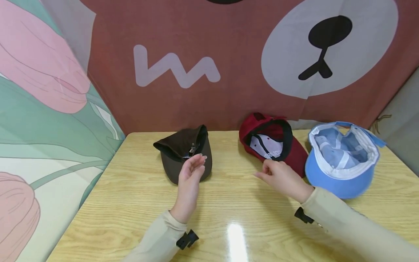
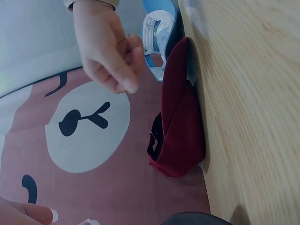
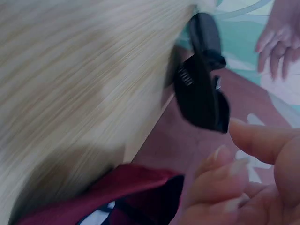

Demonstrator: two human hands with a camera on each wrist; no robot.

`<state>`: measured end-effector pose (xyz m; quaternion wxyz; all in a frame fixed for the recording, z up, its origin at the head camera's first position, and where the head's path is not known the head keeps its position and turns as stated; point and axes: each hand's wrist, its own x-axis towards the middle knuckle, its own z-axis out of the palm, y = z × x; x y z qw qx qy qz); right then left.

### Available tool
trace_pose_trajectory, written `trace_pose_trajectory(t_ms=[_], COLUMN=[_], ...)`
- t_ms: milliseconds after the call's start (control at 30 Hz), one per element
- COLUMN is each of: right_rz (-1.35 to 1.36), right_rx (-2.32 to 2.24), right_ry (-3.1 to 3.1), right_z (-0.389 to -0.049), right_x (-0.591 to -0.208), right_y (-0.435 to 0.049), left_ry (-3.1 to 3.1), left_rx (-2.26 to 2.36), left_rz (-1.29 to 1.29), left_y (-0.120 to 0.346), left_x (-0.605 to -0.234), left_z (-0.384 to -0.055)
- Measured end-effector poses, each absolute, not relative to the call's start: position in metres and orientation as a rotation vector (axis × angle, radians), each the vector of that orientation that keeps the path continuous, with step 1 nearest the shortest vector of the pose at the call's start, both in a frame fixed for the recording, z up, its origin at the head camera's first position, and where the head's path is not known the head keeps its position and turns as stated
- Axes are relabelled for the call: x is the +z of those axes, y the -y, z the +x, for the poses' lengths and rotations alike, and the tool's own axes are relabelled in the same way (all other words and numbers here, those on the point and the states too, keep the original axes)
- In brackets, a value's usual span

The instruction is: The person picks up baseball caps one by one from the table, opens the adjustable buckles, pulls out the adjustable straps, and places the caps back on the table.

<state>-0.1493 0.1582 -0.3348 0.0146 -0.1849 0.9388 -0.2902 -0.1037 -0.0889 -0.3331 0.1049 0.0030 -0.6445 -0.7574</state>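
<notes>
In the head view my left hand is held over the brim of the dark brown cap, fingers relaxed and nothing in them. That cap lies crown down at the left of the table, its brim toward me. My right hand hovers in front of the dark red cap, overlapping its edge in this view. Its fingers are loosely bent and hold nothing, as the right hand also shows in the left wrist view. The red cap lies tipped with its pale lining showing.
A light blue cap with a white inner band sits upturned at the right, beside the red one. The wood-grain table ends at a hanging cloth with a bear print. A floral cloth hangs at the left.
</notes>
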Motion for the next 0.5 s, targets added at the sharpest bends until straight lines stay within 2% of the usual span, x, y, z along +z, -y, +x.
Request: trace_pose_trajectory(t_ms=[500], right_rz=[-0.518], right_rx=[-0.621], right_ry=[-3.016], right_z=[-0.161], right_x=[-0.35], right_y=[-0.183], left_ry=[1.918], left_rx=[-2.228], left_rz=[0.004], left_y=[0.093], left_x=[-0.333], left_z=[-0.102])
